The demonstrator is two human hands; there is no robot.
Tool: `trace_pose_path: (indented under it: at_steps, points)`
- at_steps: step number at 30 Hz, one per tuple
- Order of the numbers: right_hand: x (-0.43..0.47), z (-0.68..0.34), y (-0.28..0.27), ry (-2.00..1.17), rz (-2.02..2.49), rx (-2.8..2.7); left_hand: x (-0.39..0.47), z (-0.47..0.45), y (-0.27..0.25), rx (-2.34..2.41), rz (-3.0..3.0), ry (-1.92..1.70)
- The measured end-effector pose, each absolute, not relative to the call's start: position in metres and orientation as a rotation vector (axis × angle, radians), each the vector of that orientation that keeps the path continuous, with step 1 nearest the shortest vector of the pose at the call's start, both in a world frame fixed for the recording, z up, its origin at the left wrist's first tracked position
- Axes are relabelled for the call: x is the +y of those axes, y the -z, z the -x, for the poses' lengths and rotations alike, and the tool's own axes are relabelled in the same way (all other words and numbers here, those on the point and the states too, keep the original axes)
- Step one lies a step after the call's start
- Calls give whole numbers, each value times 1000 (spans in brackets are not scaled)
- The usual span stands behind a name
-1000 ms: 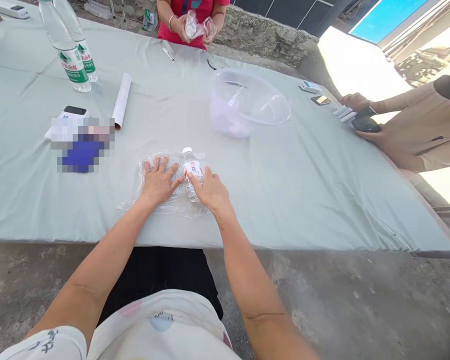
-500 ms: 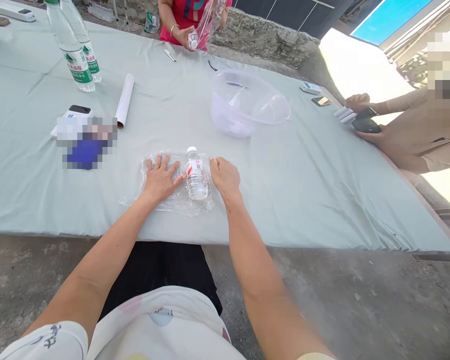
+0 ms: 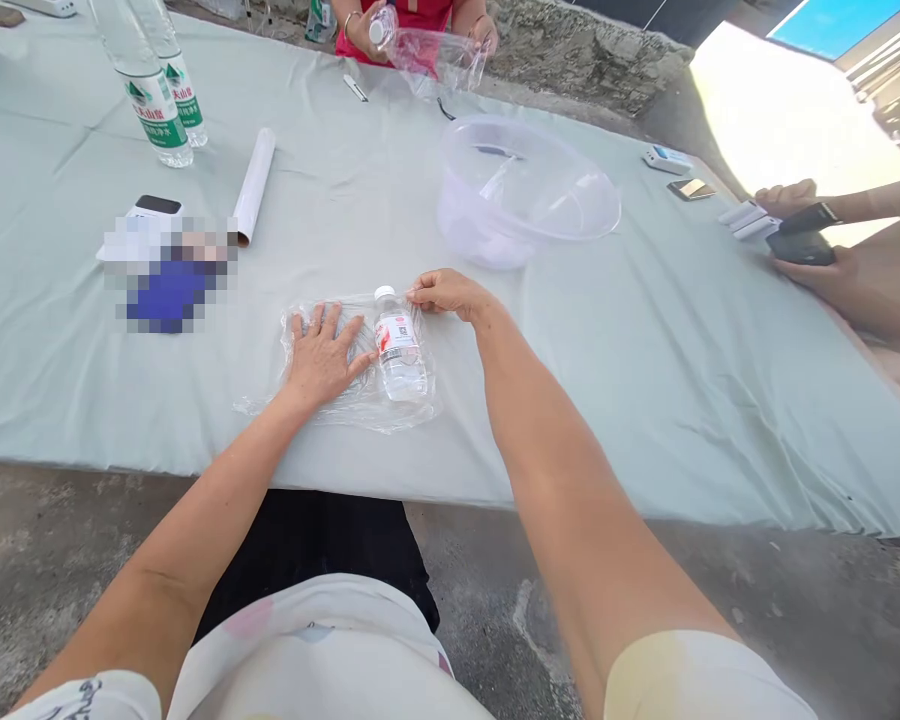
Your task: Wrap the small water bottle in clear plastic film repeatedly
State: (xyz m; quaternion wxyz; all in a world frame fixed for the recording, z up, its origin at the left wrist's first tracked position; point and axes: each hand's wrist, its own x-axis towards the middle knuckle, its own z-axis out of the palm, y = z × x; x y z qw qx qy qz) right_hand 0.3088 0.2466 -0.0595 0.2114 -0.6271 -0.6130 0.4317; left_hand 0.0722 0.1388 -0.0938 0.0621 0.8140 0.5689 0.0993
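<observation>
The left hand (image 3: 322,360) is flat and empty, with its fingers spread wide. It presses down on a thin sheet of clear film (image 3: 375,415). The film is shiny and full of crinkles, with wavy edges. The right hand (image 3: 450,293) bends in from the side. Its thumb and finger pinch the film's far edge, close to the bottle cap.

The small bottle (image 3: 401,370) lies on its side between the two hands, on the table in front of the person. It is round and see-through, with a white cap and a red and white label. The left thumb tip is right by its side. I cannot tell if the bottle is on top of the film or under a fold of it.

The cloth (image 3: 607,400) on the table is pale green and smooth, with soft wrinkles. Farther back sits a big round bowl (image 3: 480,235) of thin, cloudy plastic. A white roll (image 3: 255,185), long like a tube, lies to the left. Past it stand two tall clear bottles (image 3: 156,120) with green and white labels. Across the table, another person's hands hold a clear bottle (image 3: 382,27) and floppy see-through plastic (image 3: 435,60). The wall (image 3: 581,50) behind is rough and bumpy stone.
</observation>
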Motion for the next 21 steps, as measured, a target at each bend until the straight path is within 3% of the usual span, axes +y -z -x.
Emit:
trace_pose_path:
  at_steps: [3, 9, 15, 21]
  points:
    - [250, -308, 55, -1280, 1806, -1464, 140, -72, 95, 1711, -2465, -296]
    - [258, -276, 67, -991, 1853, -1303, 143, -74, 93, 1749, -2391, -252]
    - [243, -273, 58, -1016, 1528, -1227, 147, -72, 86, 1773, -2275, -268]
    - [176, -303, 66, -779, 1999, -1245, 147, -72, 86, 1748, -2216, -321]
